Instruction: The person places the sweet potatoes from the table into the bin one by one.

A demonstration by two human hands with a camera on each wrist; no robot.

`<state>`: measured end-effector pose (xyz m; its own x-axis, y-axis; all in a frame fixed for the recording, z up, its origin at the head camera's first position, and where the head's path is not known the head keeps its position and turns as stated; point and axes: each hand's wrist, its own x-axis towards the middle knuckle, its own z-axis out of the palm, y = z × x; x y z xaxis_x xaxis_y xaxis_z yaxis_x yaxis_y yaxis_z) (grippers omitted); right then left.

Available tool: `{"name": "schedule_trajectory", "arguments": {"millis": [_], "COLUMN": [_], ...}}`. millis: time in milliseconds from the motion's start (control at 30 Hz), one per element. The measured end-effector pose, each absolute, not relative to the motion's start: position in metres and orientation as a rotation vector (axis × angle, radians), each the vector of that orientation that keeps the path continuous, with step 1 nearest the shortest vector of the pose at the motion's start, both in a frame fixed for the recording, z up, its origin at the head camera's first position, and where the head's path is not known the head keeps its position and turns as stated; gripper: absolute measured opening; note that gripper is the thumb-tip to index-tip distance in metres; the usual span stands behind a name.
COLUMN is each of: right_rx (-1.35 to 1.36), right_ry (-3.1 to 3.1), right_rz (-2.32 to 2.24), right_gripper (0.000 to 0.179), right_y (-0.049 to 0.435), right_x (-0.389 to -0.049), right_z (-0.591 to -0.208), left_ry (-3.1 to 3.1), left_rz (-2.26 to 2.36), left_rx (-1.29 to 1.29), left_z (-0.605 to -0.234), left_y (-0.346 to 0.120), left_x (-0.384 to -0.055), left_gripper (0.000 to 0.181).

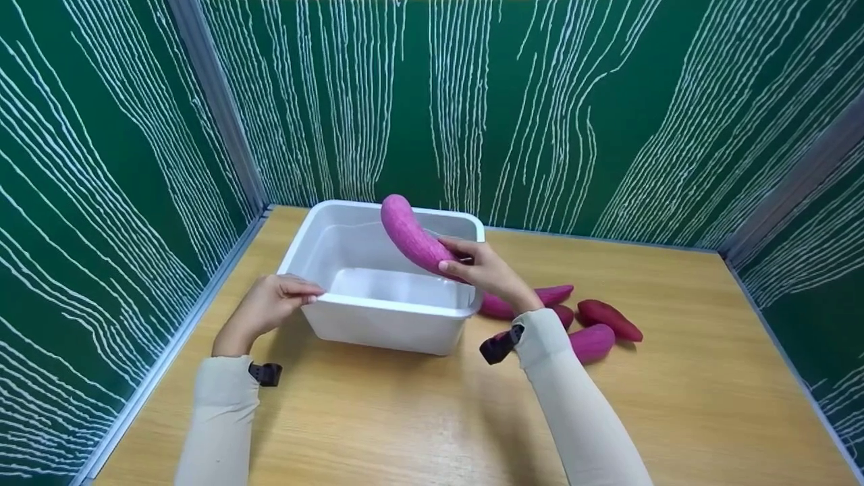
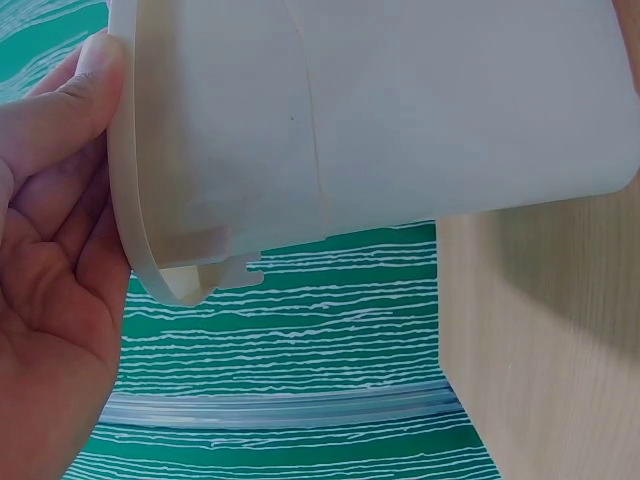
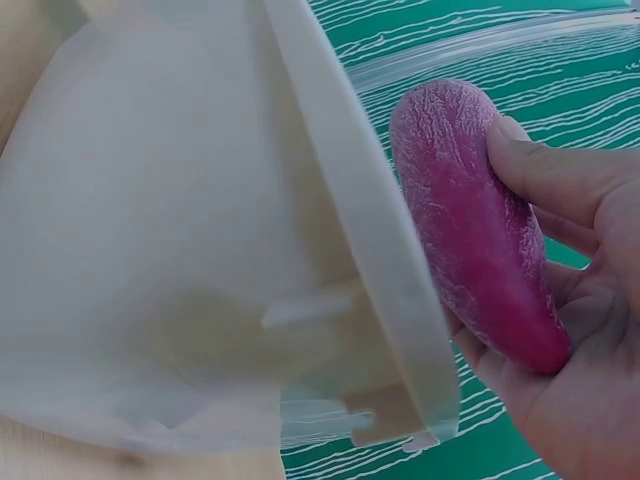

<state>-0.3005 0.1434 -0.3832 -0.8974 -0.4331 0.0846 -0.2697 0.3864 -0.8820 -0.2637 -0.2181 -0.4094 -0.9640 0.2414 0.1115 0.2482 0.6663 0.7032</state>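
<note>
A long, curved pink-purple sweet potato (image 1: 410, 236) is in my right hand (image 1: 489, 270), which grips its lower end between thumb and fingers above the right side of a white plastic tub (image 1: 385, 329). In the right wrist view the sweet potato (image 3: 465, 220) shows a whitish, rough skin, with the tub's rim (image 3: 370, 190) beside it. My left hand (image 1: 266, 310) pinches the tub's rim at the near left corner. In the left wrist view the thumb (image 2: 100, 75) lies on that rim. Inside the tub, the visible floor is bare.
Several more pink and red sweet potatoes (image 1: 594, 343) lie on the wooden table (image 1: 378, 418) right of the tub, partly hidden by the right forearm. Green panels (image 1: 418, 101) with white wavy lines enclose the table at the back and sides.
</note>
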Motion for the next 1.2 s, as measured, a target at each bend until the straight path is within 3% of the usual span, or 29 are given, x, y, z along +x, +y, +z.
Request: {"name": "schedule_trajectory", "arguments": {"millis": [1200], "right_rx": [-0.545], "right_ry": [2.508], "right_rz": [-1.549], "right_gripper": [0.048], "right_y": [0.157], "right_x": [-0.295], "right_z": [-0.391], "left_ry": [-2.851], "left_rz": [-1.171], "left_rx": [-0.446], "left_z": [-0.412], "left_y": [-0.220], "left_x": [-0.266], "left_gripper": [0.022]}}
